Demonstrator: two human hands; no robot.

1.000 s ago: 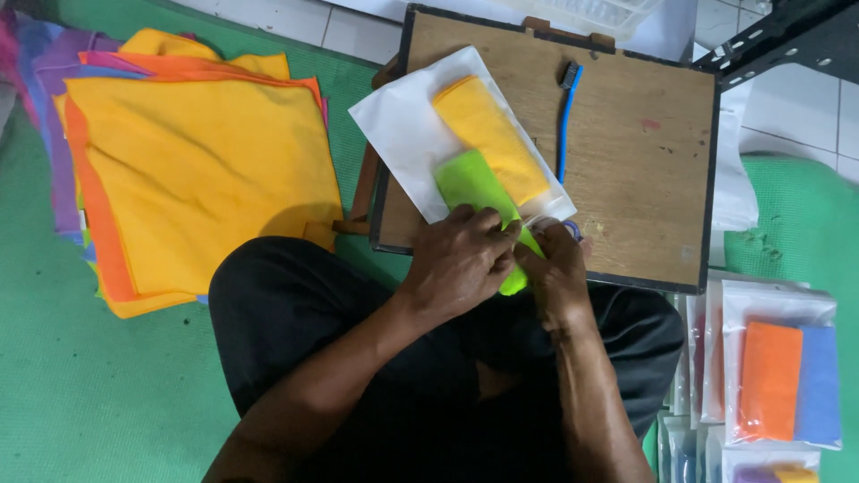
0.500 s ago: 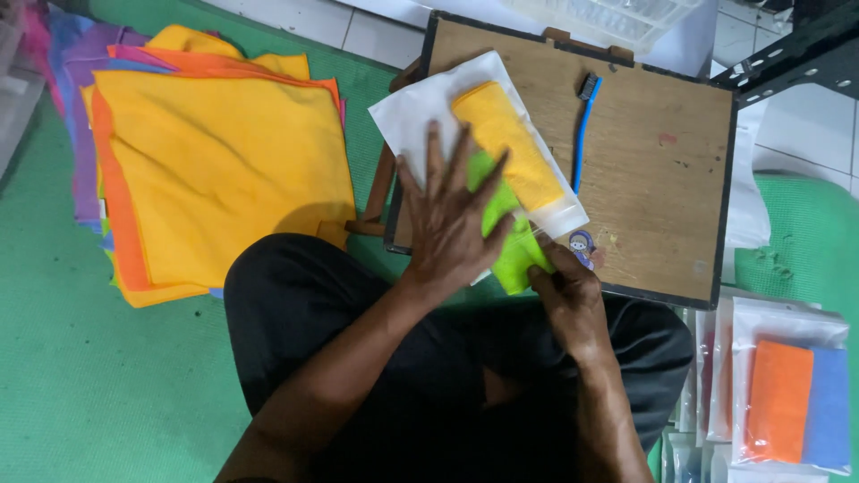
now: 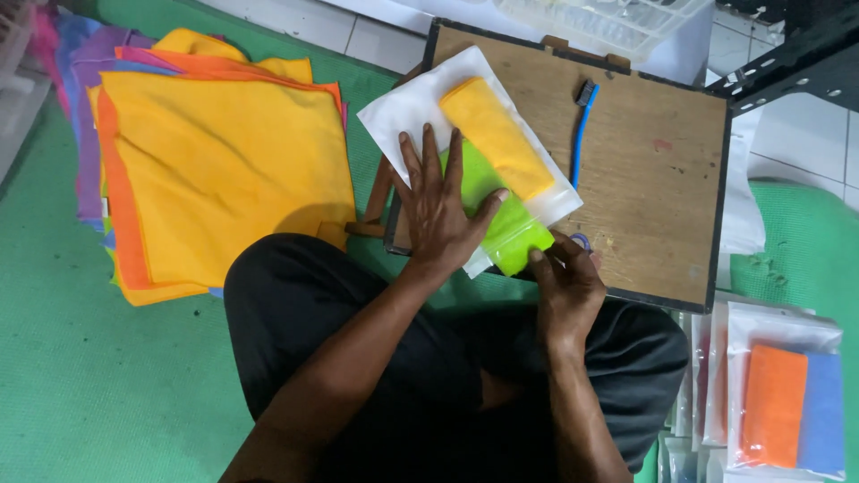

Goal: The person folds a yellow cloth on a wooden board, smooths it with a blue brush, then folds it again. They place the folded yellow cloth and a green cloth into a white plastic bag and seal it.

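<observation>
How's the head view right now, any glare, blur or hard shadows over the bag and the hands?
Head view: even, soft light, sharp focus on the left hand and right hand; slight sheen on the clear bag but the green cloth and yellow cloth read clearly; a soft shadow falls on the yellow cloth stack near the knee; edges bend slightly from the wide lens.

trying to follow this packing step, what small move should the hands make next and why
Probably push the folded green cloth further into the clear plastic bag: its lower end sticks out of the opening by the right hand, while the left hand lies flat on it, beside the rolled yellow cloth.
</observation>
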